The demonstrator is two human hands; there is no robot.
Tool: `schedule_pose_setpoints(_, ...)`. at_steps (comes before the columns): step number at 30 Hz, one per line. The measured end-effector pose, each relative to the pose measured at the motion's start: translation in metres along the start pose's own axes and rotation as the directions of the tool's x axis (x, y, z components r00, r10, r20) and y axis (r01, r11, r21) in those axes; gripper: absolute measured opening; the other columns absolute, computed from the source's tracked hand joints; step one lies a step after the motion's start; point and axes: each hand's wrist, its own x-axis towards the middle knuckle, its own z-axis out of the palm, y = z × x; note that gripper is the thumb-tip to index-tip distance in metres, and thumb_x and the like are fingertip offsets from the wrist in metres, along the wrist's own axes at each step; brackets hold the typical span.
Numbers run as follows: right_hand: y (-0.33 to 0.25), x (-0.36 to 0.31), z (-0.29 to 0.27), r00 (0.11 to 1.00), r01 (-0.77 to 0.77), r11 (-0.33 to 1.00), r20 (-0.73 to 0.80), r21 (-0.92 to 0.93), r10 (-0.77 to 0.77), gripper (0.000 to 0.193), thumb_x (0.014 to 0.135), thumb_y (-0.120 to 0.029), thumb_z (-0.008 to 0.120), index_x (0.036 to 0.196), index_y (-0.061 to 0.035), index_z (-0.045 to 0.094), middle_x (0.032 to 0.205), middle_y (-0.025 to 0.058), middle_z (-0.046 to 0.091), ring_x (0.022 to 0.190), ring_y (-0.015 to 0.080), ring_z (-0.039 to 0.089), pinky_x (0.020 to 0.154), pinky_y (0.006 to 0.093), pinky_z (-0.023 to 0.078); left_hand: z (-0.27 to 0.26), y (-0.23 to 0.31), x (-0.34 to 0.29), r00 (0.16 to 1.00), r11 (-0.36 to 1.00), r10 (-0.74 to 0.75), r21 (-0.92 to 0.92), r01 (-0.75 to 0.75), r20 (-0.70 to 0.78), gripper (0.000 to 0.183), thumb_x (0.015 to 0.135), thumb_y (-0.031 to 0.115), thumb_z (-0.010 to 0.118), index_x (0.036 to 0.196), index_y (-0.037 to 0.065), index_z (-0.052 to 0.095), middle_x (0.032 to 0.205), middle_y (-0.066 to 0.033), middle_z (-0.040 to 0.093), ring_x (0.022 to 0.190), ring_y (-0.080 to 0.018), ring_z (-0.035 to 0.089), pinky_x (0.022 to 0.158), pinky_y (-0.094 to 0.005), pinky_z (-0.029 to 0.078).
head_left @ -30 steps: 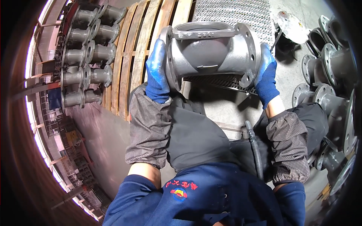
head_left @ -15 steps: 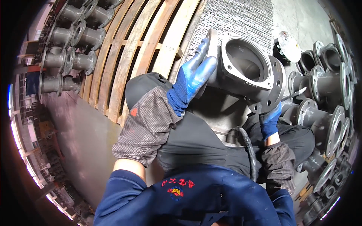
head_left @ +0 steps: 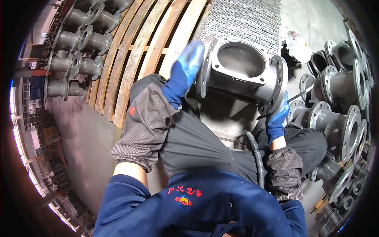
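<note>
A grey cast-metal valve body (head_left: 241, 75) with round flanges at both ends stands in front of my knees, its wide oval opening facing up. My left hand (head_left: 184, 71), in a blue glove, presses flat against the left flange. My right hand (head_left: 277, 117), also blue-gloved, grips the lower edge of the right flange. Both forearms wear dark checked sleeve covers. The body's underside is hidden.
A wooden pallet (head_left: 134, 63) lies to the left, with a metal mesh sheet (head_left: 244, 19) behind the valve. Several grey flanged valve bodies (head_left: 339, 118) crowd the right side, more (head_left: 75, 39) line the far left. A black ribbed hose (head_left: 256, 158) runs by my right knee.
The valve body came down from chest height, turned so its opening faces up, and now rests low. My right hand slid to the right flange's lower edge.
</note>
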Motion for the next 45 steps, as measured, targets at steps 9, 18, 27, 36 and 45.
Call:
schedule_pose_setpoints(9,0.005,-0.001,0.016,0.993,-0.115,0.939,0.04,0.324,0.108,0.038,0.101,-0.026,0.046,0.117,0.0059,0.058,0.109,0.01,0.06,0.101,0.0178,0.054,0.091,0.0295,0.042,0.048,0.053,0.076,0.975,0.86,0.145,0.466,-0.207,0.167,0.078,0.091,0.056,0.05,0.142,-0.001,0.037,0.138,-0.0262,0.046,0.129,-0.0353,0.045,0.109,-0.0408,0.035)
schedule_pose_setpoints(18,-0.025,-0.008,0.017,0.995,-0.053,0.932,-0.057,0.359,0.078,0.036,0.1,-0.026,0.051,0.113,0.0052,0.061,0.102,0.0046,0.062,0.094,0.0124,0.054,0.088,0.0264,0.042,0.048,0.069,0.029,0.826,0.663,0.335,0.51,-0.548,0.453,0.058,0.094,0.036,0.055,0.136,-0.003,0.043,0.134,-0.0262,0.049,0.125,-0.0393,0.048,0.107,-0.0412,0.036)
schedule_pose_setpoints(27,-0.045,-0.008,0.01,0.986,-0.144,0.9,-0.019,0.411,0.166,0.037,0.099,-0.023,0.049,0.119,0.0069,0.059,0.114,0.011,0.064,0.106,0.0181,0.057,0.095,0.0297,0.042,0.009,0.078,-0.008,0.749,0.631,0.457,0.419,-0.653,0.479,0.046,0.094,0.021,0.059,0.134,0.001,0.048,0.127,-0.017,0.057,0.108,-0.0244,0.061,0.087,-0.0291,0.051)
schedule_pose_setpoints(36,-0.061,0.007,0.015,0.982,-0.168,0.905,-0.014,0.39,0.188,0.037,0.098,-0.022,0.049,0.118,0.0074,0.059,0.117,0.0144,0.062,0.11,0.0218,0.057,0.098,0.0313,0.04,-0.033,0.015,0.023,0.952,0.974,-0.187,0.172,0.147,0.243,0.05,0.102,0.035,0.043,0.136,0.0,0.046,0.125,-0.0084,0.058,0.113,-0.0176,0.056,0.101,-0.033,0.042)
schedule_pose_setpoints(45,-0.061,0.041,0.026,0.987,-0.153,0.915,0.019,0.374,0.157,0.04,0.099,-0.029,0.05,0.115,0.0065,0.062,0.105,0.0083,0.065,0.096,0.0149,0.055,0.089,0.0298,0.043,0.02,0.0,0.034,0.929,0.76,-0.076,-0.581,0.29,0.363,0.061,0.101,0.046,0.037,0.147,0.006,0.032,0.143,-0.0129,0.043,0.129,-0.0255,0.045,0.11,-0.0396,0.036)
